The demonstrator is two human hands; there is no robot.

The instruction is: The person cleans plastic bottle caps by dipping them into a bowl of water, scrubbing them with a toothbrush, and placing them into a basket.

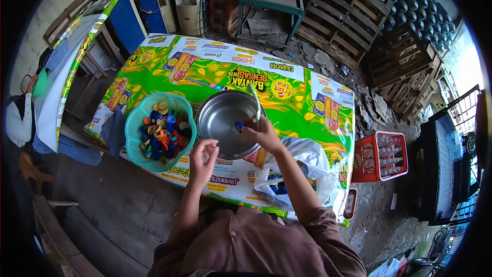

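Note:
My right hand (259,132) is over the right side of a steel bowl (218,115). Its fingers pinch a dark blue bottle cap (239,126), and a slim pale green tool (254,98) juts up from the same hand; I cannot tell its kind. Just outside the bowl's near left rim is my left hand (204,158), fingers loosely bent, thumb apart, nothing visible in it. To the left stands a turquoise plastic basket (134,146) heaped with bottle caps (163,136) in several colours. A clear plastic bag (320,161) with more caps lies under my right forearm.
A printed green and white sheet (287,105) covers the table. Right of it on the floor stands a red crate (366,159) of bottles. Wooden pallets (343,13) and a small table (271,0) are behind. At far left a person's sleeve (20,118) shows.

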